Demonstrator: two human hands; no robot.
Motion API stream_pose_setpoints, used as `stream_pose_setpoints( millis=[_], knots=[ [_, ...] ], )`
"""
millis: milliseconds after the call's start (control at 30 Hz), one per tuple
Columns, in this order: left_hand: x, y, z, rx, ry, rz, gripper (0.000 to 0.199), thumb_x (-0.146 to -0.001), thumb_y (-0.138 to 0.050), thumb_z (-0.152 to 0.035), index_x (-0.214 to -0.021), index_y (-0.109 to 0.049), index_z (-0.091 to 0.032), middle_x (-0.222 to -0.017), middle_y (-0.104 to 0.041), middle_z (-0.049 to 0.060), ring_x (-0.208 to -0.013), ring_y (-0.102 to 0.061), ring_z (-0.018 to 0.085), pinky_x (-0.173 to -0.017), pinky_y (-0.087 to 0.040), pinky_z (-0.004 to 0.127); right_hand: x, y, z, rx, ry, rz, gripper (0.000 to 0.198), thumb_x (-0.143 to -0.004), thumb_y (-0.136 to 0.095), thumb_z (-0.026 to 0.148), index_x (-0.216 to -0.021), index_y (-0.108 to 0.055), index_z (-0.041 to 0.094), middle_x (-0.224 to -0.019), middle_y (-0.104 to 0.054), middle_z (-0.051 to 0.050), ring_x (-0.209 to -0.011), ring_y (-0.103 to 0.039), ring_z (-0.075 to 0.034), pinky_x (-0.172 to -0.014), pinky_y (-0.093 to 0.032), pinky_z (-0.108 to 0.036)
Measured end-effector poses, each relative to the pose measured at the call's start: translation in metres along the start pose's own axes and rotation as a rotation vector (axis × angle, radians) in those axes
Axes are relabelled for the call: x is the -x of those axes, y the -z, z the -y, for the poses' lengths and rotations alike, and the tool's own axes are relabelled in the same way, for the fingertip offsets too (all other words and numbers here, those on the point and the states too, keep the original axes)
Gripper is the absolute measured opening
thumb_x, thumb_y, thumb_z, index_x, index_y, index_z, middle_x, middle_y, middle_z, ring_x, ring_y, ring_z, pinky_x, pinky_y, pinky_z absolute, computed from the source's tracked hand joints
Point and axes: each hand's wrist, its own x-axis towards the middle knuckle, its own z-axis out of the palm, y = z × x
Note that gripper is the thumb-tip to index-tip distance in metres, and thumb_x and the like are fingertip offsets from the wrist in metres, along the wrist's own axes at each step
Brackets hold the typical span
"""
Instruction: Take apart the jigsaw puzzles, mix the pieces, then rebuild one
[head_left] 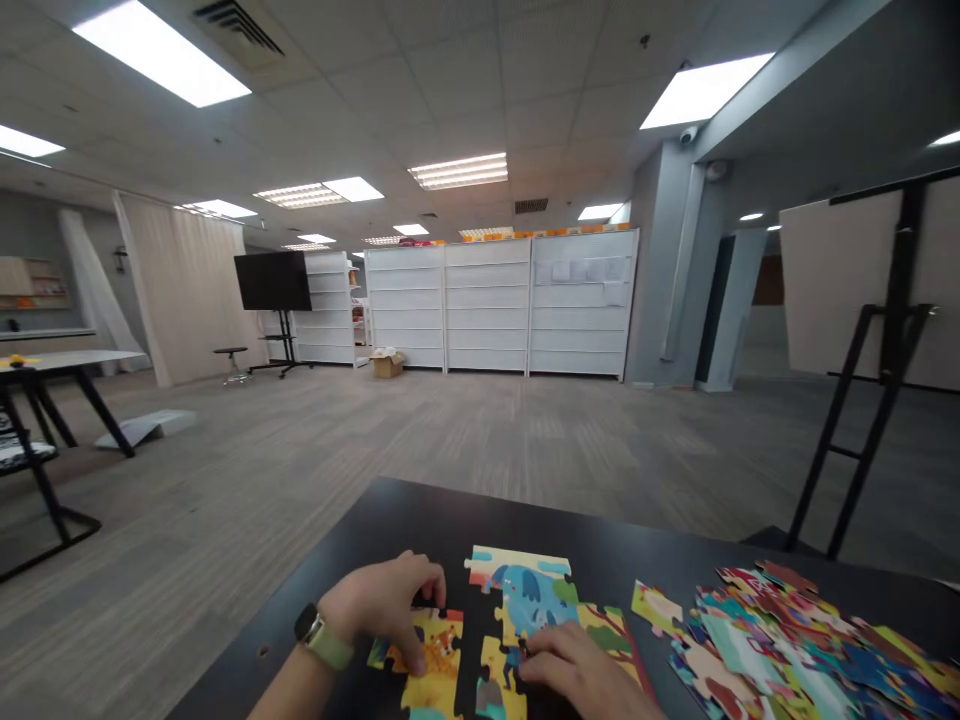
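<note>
My left hand (391, 604), with a watch (308, 624) on its wrist, bends over a joined section of yellow-orange puzzle pieces (436, 668). Its fingers curl at the section's upper edge and the thumb presses on the printed face, gripping it. Across a narrow dark gap lies a larger joined puzzle section (534, 592) with a blue elephant, a tree and a small figure. My right hand (576, 668) rests on that section's lower part, fingers stretched to the left, fingertips near the figure. My right hand covers some of the picture.
On the black table (420, 510), a heap of loose puzzle pieces (795, 640) spreads at the right. One yellowish piece (657, 608) lies at its left side. Beyond stand an easel-like black stand (855, 430), white shelves (487, 305), a screen (272, 281) and another table (82, 360).
</note>
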Motion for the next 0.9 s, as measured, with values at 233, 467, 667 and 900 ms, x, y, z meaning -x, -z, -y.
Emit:
stream_pose_setpoints(
  millis=[233,467,667,900],
  knots=[
    [0.007,0.008,-0.001,-0.013,0.097,0.005,0.059,-0.043,-0.096,-0.042,-0.094,-0.068,-0.03,-0.098,-0.065,-0.001,-0.09,-0.06,0.028,-0.07,-0.046,0.037,-0.033,-0.06,-0.009,0.056,-0.088,0.025,0.014,-0.084,-0.072,0.025,-0.098,-0.069,0.024,-0.101,-0.068,-0.003,-0.094,-0.062,-0.021,-0.091,-0.047,-0.03],
    [0.006,0.011,-0.001,0.025,0.054,0.051,0.073,-0.035,-0.097,-0.045,-0.099,-0.066,-0.031,-0.101,-0.062,-0.002,-0.099,-0.057,0.028,-0.084,-0.05,0.04,-0.041,-0.042,0.015,-0.101,-0.13,0.145,0.034,-0.071,-0.08,0.026,-0.103,-0.07,0.024,-0.117,-0.066,-0.006,-0.108,-0.059,-0.025,-0.093,-0.046,-0.03],
    [0.002,0.003,-0.015,-0.049,0.023,0.039,0.085,-0.032,-0.097,-0.052,-0.105,-0.06,-0.031,-0.111,-0.052,0.002,-0.111,-0.049,0.032,-0.094,-0.05,0.047,-0.05,-0.05,0.014,-0.084,-0.146,0.126,0.019,-0.083,-0.072,0.03,-0.1,-0.07,0.023,-0.103,-0.07,-0.006,-0.1,-0.061,-0.025,-0.091,-0.047,-0.032],
    [0.005,0.007,-0.02,-0.026,0.03,0.06,0.081,-0.035,-0.097,-0.05,-0.104,-0.059,-0.031,-0.112,-0.05,0.003,-0.113,-0.048,0.034,-0.094,-0.051,0.052,-0.046,-0.066,0.011,-0.01,0.095,0.094,0.011,-0.091,-0.07,0.04,-0.096,-0.075,0.032,-0.111,-0.067,-0.002,-0.1,-0.064,-0.02,-0.085,-0.048,-0.023]
  ],
)
